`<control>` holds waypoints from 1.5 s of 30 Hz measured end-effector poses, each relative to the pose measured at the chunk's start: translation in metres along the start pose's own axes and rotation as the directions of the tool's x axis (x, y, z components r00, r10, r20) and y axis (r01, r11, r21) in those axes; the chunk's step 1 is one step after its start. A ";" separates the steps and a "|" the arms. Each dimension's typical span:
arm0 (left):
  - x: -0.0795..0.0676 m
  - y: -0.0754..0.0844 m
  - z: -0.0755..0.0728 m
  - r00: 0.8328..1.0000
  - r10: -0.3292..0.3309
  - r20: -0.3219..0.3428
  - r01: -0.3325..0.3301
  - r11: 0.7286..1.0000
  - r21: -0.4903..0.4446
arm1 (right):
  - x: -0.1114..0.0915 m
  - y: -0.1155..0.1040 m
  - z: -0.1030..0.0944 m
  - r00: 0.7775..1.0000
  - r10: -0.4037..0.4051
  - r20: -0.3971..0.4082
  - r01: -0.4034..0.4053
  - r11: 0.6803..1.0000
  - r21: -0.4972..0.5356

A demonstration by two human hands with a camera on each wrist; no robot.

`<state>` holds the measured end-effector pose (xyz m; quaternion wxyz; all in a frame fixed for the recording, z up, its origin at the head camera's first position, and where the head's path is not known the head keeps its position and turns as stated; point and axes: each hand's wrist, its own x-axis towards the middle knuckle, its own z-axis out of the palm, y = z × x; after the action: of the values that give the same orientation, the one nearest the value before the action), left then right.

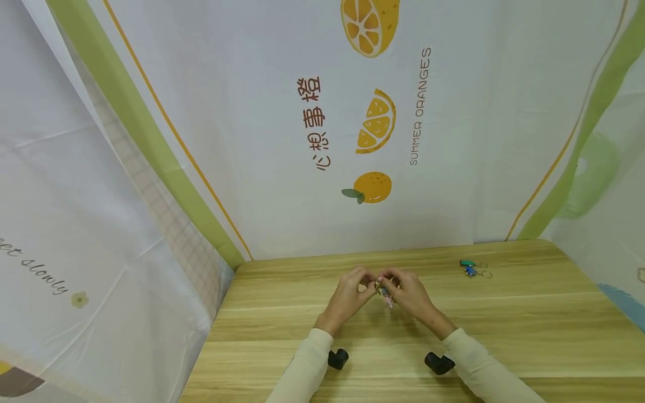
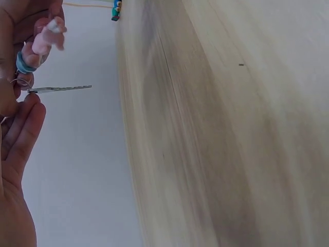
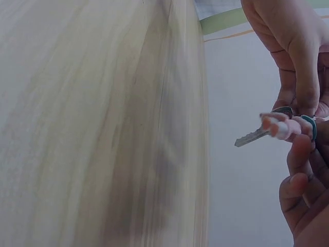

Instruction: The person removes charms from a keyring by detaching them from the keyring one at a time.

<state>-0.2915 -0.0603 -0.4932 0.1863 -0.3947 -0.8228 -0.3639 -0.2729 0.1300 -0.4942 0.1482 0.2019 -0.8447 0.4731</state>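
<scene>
Both hands meet above the wooden table in the head view, fingertips nearly touching. My left hand (image 1: 347, 294) pinches a metal key (image 2: 61, 89) near its head; the blade sticks out, toothed edge visible. My right hand (image 1: 412, 294) holds a keychain with a small pink figure (image 1: 388, 302), which has a blue-green band (image 2: 25, 63) round it. A thin metal ring (image 2: 20, 82) shows between the fingers beside the key in the left wrist view. Whether the key is threaded on this ring I cannot tell, as fingers cover the join.
At the table's back right lie a green keychain (image 1: 467, 263) and a blue keychain (image 1: 470, 271), each with a ring. Two black angled pieces (image 1: 439, 364) show beside the forearms. Printed white cloth (image 1: 272, 212) hangs behind the wooden table (image 1: 282, 319).
</scene>
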 end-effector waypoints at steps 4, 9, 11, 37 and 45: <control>-0.001 0.000 0.002 0.997 -0.080 -0.015 0.080 0.997 -0.003 | 0.000 0.001 0.000 1.000 0.006 -0.009 -0.006 1.000 -0.013; -0.001 0.001 0.003 0.988 -0.157 -0.009 0.157 0.988 -0.003 | 0.000 0.001 0.001 1.000 0.023 -0.011 -0.023 1.000 -0.008; -0.001 0.002 0.002 0.984 -0.177 0.007 0.177 0.984 -0.012 | 0.000 0.001 0.000 0.999 0.031 -0.007 -0.031 1.000 0.001; 0.001 0.006 0.002 0.972 -0.225 0.061 0.220 0.973 0.076 | 0.001 -0.001 0.002 1.000 -0.007 0.019 0.008 0.998 -0.064; 0.002 0.008 0.000 0.971 -0.227 0.079 0.216 0.968 0.127 | 0.002 0.002 0.003 0.999 -0.008 0.031 0.011 0.997 -0.077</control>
<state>-0.2864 -0.0564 -0.4886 0.1289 -0.3050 -0.8895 -0.3148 -0.2753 0.1279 -0.4963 0.1452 0.2073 -0.8634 0.4365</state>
